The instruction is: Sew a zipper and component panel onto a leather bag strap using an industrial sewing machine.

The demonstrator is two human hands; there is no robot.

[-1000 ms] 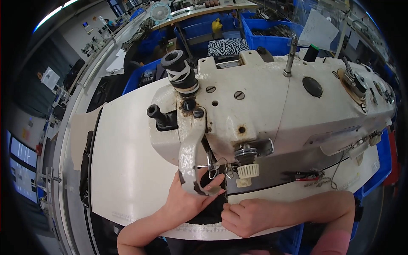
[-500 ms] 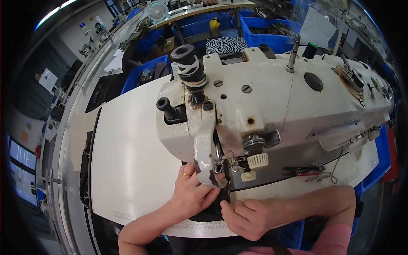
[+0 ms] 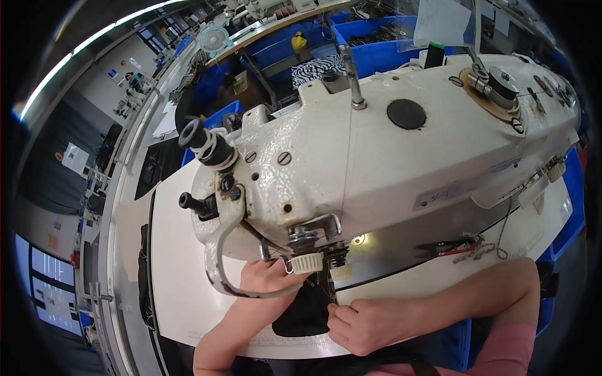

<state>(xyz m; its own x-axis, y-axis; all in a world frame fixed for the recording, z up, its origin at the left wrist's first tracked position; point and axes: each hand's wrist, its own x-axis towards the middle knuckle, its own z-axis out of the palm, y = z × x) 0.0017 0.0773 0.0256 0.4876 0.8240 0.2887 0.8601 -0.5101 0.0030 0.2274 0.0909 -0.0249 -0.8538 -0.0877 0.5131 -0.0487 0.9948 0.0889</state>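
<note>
A piece of black fabric (image 3: 301, 318) lies on the white sewing machine table beneath the head of a white sewing machine (image 3: 376, 163). My left hand (image 3: 266, 280) reaches behind the machine's curved thread guard (image 3: 216, 260), at the fabric's left side; its fingertips are hidden by the machine head and a ribbed cream tension knob (image 3: 307, 263). My right hand (image 3: 364, 324) is closed at the fabric's right edge, thumb and forefinger pinching it near the front. The needle and presser foot cannot be made out from here.
Red-handled snips (image 3: 453, 249) and a twisted cord (image 3: 480, 252) lie on the table, right of the hands. Blue bins (image 3: 376, 59) stand behind the machine, one filled with dark pieces. Zebra-striped cloth (image 3: 316, 71) and a small fan (image 3: 213, 41) are farther back.
My view has shifted, so the machine head appears farther left and turned. More black fabric shows between my hands. My left fingers are now hidden; my right hand stays at the fabric's edge.
</note>
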